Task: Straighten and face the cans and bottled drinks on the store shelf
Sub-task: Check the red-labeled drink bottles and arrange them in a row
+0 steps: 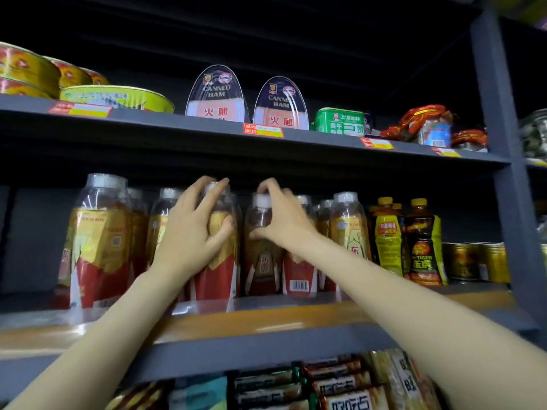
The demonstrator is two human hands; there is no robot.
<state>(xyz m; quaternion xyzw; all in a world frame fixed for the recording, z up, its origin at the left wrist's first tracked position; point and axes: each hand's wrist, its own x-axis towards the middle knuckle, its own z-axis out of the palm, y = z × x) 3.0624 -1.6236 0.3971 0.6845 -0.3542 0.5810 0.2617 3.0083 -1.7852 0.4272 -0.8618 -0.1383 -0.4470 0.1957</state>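
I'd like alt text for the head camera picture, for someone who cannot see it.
Two bare hands reach to a store shelf: the left hand grips a red-and-gold drink bottle, the right hand grips the neighbouring bottle near its cap. Canned ham stands on the shelf above.

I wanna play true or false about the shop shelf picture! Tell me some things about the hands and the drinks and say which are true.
1. The left hand grips a red-and-gold bottle. True.
2. The right hand holds a green tin. False: its fingers curl round the top of a white-capped bottle; the green tin sits untouched on the shelf above.
3. Two canned ham tins stand on the upper shelf. True.
4. The yellow-capped bottles stand left of both hands. False: they stand to the right.
5. The bottle under the right hand has lost its cap. False: its white cap is on.
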